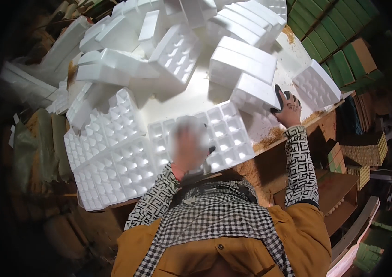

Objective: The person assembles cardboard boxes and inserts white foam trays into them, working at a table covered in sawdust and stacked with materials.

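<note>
My left hand (187,143) is over a white foam tray (228,135) with square hollows at the table's front edge. A blur covers most of that hand, so its grip cannot be made out. Dark glove fingertips show on my right hand (290,107), its fingers spread against the right end of a white foam block (256,91). Behind that block stands a larger pair of foam blocks (244,59). To the left of my left hand, more hollowed foam trays (132,161) lie side by side with their pockets facing up.
A heap of foam trays (119,33) covers the back left of the white table (196,91). One tray (317,85) leans near the right edge. Green cartons (334,45) are stacked beyond it. Sawdust-like crumbs (270,136) lie along the front edge. A brown box (334,192) stands lower right.
</note>
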